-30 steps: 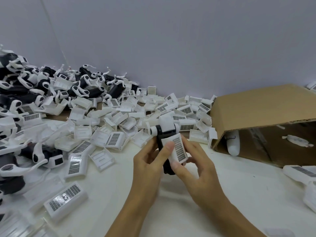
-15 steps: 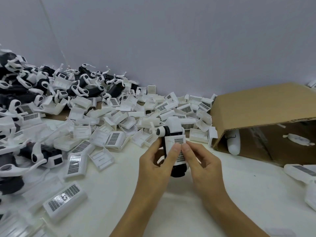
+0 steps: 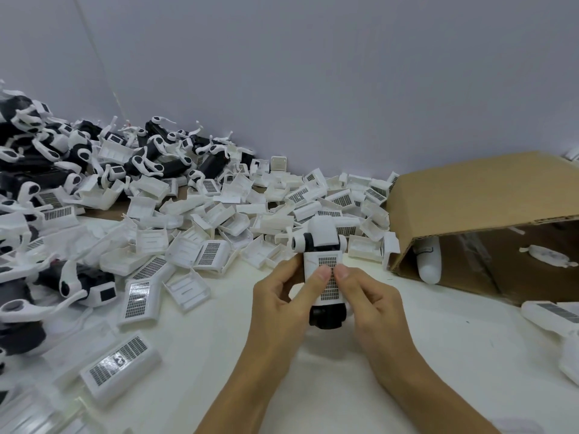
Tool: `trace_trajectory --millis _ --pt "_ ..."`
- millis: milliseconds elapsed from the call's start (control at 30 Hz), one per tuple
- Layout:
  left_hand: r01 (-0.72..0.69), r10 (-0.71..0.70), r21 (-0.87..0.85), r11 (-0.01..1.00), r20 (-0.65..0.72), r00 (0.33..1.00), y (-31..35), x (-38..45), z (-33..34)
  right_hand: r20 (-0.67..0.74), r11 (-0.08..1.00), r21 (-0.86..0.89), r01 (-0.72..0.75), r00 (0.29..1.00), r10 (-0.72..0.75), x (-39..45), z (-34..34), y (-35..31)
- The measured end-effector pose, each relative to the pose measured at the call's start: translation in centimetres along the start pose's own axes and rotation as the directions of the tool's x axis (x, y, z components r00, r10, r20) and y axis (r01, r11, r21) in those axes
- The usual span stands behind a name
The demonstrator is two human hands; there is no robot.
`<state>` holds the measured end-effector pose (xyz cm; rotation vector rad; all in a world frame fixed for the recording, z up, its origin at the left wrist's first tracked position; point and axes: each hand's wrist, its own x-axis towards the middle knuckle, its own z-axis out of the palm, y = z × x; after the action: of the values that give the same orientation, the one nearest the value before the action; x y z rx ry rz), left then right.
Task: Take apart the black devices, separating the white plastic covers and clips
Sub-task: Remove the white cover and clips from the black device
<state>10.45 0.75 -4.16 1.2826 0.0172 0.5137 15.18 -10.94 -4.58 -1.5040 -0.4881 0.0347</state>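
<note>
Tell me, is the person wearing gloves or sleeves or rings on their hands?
No. The left hand and the right hand are both bare, with no gloves, rings, watch or bracelet showing. Both forearms are bare too, right down to the bottom edge of the picture, so no sleeve is in view. The thumbnails are short and plain, without polish.

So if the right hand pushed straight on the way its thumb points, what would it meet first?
The right hand points its thumb up-left onto the white cover of the held device; just beyond, probably the left hand thumb.
</note>
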Motion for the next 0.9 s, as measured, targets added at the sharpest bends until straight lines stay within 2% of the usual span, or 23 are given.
trace_trajectory --millis 100,167,200,267,333,367,400,433,467,500,533,567,600,633,667,700,767,800,833,900 --pt "-0.056 0.059 0.084 0.995 -0.028 0.998 -0.1 0.1 -0.3 0.005 0.996 0.066 -0.054 0.999 0.053 -0.1 0.2 0.1" --pt "-0.117 0.138 0.185 0.976 -0.105 0.985 -0.2 0.0 -0.4 -0.04 0.94 0.273 -0.206 0.974 0.225 0.4 0.1 -0.1" --pt "-0.135 0.171 0.219 0.966 -0.155 0.973 -0.2 -0.2 -0.5 -0.038 0.857 0.428 -0.286 0.942 0.334 0.8 -0.2 -0.3" --pt "-0.14 0.196 0.232 0.963 -0.238 0.951 -0.3 -0.2 -0.7 0.085 0.561 0.743 -0.364 0.883 0.461 1.5 -1.3 -0.6" --pt "-0.119 0.168 0.186 0.975 -0.278 0.946 -0.5 -0.1 -0.7 0.229 0.232 0.913 -0.335 0.893 0.388 1.6 -2.9 0.0" --pt "-0.118 0.158 0.156 0.981 -0.275 0.948 -0.5 -0.1 -0.7 0.264 0.119 0.941 -0.318 0.905 0.334 1.5 -3.6 0.3" --pt "-0.12 0.154 0.136 0.983 -0.268 0.951 -0.5 -0.1 -0.7 0.274 0.066 0.949 -0.307 0.912 0.305 1.5 -4.2 0.6" --pt "-0.128 0.156 0.127 0.984 -0.25 0.955 -0.5 -0.1 -0.7 0.262 0.087 0.95 -0.301 0.916 0.305 1.7 -4.4 0.7" --pt "-0.134 0.162 0.131 0.982 -0.23 0.96 -0.5 -0.1 -0.6 0.228 0.164 0.942 -0.294 0.916 0.33 1.9 -4.2 0.7" --pt "-0.141 0.169 0.146 0.979 -0.2 0.965 -0.5 -0.2 -0.4 0.167 0.298 0.911 -0.285 0.916 0.365 2.0 -3.6 0.5" --pt "-0.138 0.164 0.169 0.976 -0.156 0.974 -0.5 -0.3 -0.3 0.059 0.492 0.831 -0.259 0.921 0.386 2.0 -2.9 0.4" --pt "-0.122 0.142 0.189 0.974 -0.099 0.985 -0.5 -0.3 -0.1 -0.079 0.726 0.651 -0.219 0.933 0.352 1.8 -2.1 0.4" --pt "-0.09 0.1 0.195 0.977 -0.044 0.994 -0.5 -0.3 0.0 -0.188 0.917 0.373 -0.142 0.956 0.224 1.4 -1.4 0.5" --pt "-0.052 0.054 0.177 0.983 -0.007 0.999 -0.4 -0.2 0.2 -0.201 0.995 0.096 -0.019 0.979 0.038 0.8 -0.6 0.5" --pt "-0.012 0.012 0.139 0.99 0.0 1.0 -0.3 -0.1 0.3 -0.147 0.983 -0.134 0.125 0.979 -0.145 0.4 0.0 0.7" --pt "0.032 -0.031 0.074 0.997 -0.015 0.999 -0.2 0.0 0.3 -0.096 0.907 -0.334 0.257 0.948 -0.304 0.1 0.3 1.0" --pt "0.173 -0.181 -0.173 0.97 -0.034 0.983 0.1 0.1 0.2 -0.013 0.616 -0.652 0.441 0.806 -0.591 -0.2 0.5 0.9" --pt "0.267 -0.279 -0.327 0.906 0.01 0.96 0.2 0.1 0.0 0.045 0.481 -0.724 0.494 0.73 -0.682 -0.4 0.7 0.6" --pt "0.35 -0.356 -0.451 0.821 0.076 0.931 0.3 0.0 -0.1 0.096 0.392 -0.751 0.532 0.674 -0.732 -0.7 1.0 0.2" --pt "0.418 -0.404 -0.598 0.683 0.167 0.899 0.3 -0.1 -0.5 0.152 0.326 -0.748 0.578 0.628 -0.763 -1.3 1.9 -0.2"
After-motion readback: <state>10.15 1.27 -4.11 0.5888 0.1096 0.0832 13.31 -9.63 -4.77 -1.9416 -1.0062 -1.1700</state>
